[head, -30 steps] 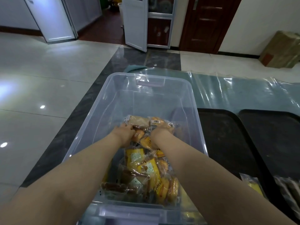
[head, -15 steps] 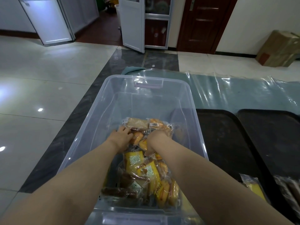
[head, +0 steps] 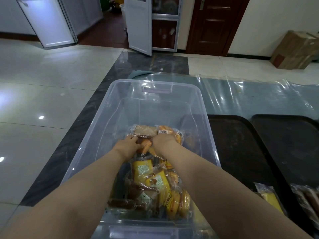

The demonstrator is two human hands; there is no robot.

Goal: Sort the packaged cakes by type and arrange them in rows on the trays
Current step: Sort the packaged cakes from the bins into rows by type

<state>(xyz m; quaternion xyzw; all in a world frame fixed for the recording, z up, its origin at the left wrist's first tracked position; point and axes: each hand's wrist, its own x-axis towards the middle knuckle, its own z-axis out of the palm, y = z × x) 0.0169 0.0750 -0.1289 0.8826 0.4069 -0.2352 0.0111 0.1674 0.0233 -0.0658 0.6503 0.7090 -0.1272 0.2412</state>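
Left hand (head: 128,147) gripped orange cake (head: 146,145) | right hand (head: 162,142) touching it, grasp unclear | trays (head: 241,152) lay frame-right.

Floor (head: 43,94) is laid in glossy pale tiles; ceiling-light glare spots are seen at the left. A dark marble strip (head: 96,104) runs toward the doors. A clear plastic sheet (head: 250,95) is spread over the floor at right. A white door (head: 138,23) is seen ajar at the far side, a brown wooden door (head: 215,23) just right of it. A white panel (head: 46,21) is seen at far left. The wall (head: 262,19) is white with a dark skirting. A cardboard box (head: 296,49) is set against it at right.
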